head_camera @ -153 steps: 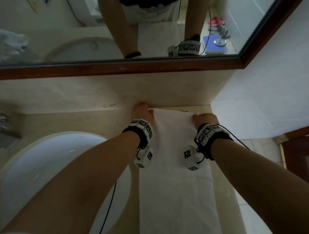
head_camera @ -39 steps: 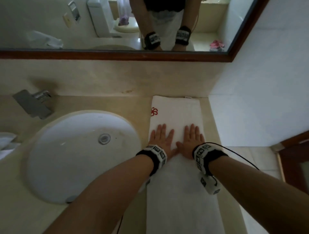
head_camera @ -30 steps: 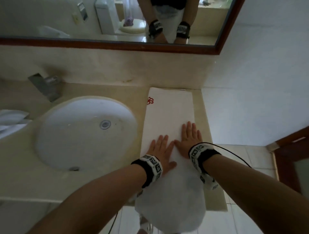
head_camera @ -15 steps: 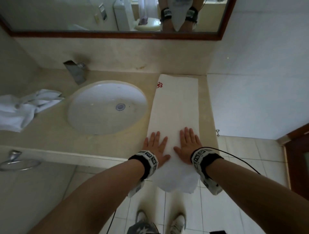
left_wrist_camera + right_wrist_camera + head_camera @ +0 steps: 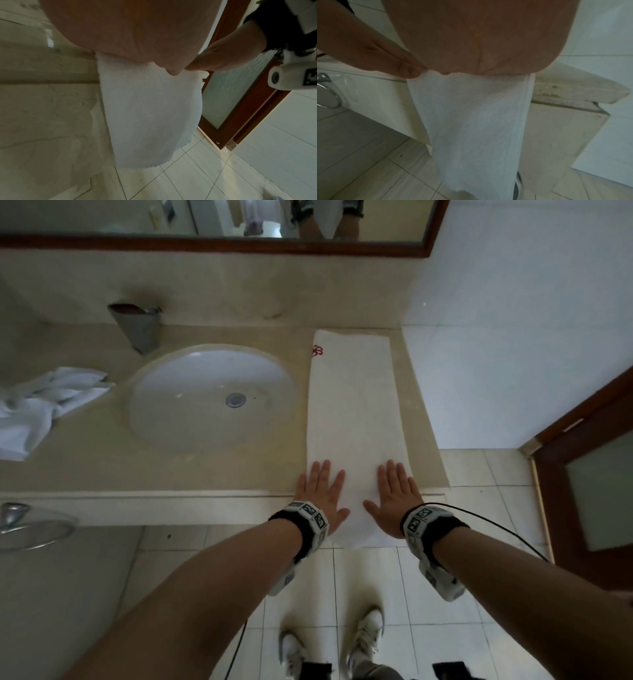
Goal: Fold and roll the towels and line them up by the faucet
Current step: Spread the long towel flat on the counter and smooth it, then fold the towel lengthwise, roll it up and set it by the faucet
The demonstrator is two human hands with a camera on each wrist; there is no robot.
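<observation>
Head view: white towel (image 5: 354,419) folded into a long narrow strip, lying on the beige counter (image 5: 85,470) to the right of the oval sink (image 5: 209,402). Its far end touches the back wall and carries a small red emblem (image 5: 318,350) at the left corner; its near end droops over the counter's front edge. Left hand (image 5: 320,496) and right hand (image 5: 394,498) lie flat on the strip near that edge, palms down, fingers straight and slightly spread, a bare band of towel between them; neither grasps anything. A second white towel (image 5: 41,405) sits crumpled at the far left of the counter, well apart from the strip. The faucet (image 5: 135,328) stands behind the sink. The mirror (image 5: 205,220) above is cut off by the frame's top.

Left wrist view: the palm of the left hand (image 5: 130,31) fills the top of the frame, pressed on the towel (image 5: 150,115), whose loose end hangs down the counter front with a fuzzy hem above the tiled floor (image 5: 197,182). The fingers are hidden beyond the palm. The right hand (image 5: 223,56) touches the towel's far edge, in front of a brown-framed door (image 5: 240,108).

Right wrist view: dim and soft. The right hand (image 5: 496,36) blocks its own fingers; the towel (image 5: 476,128) hangs below it, its lower end blurred. The left hand (image 5: 368,54) rests at the towel's other edge.
</observation>
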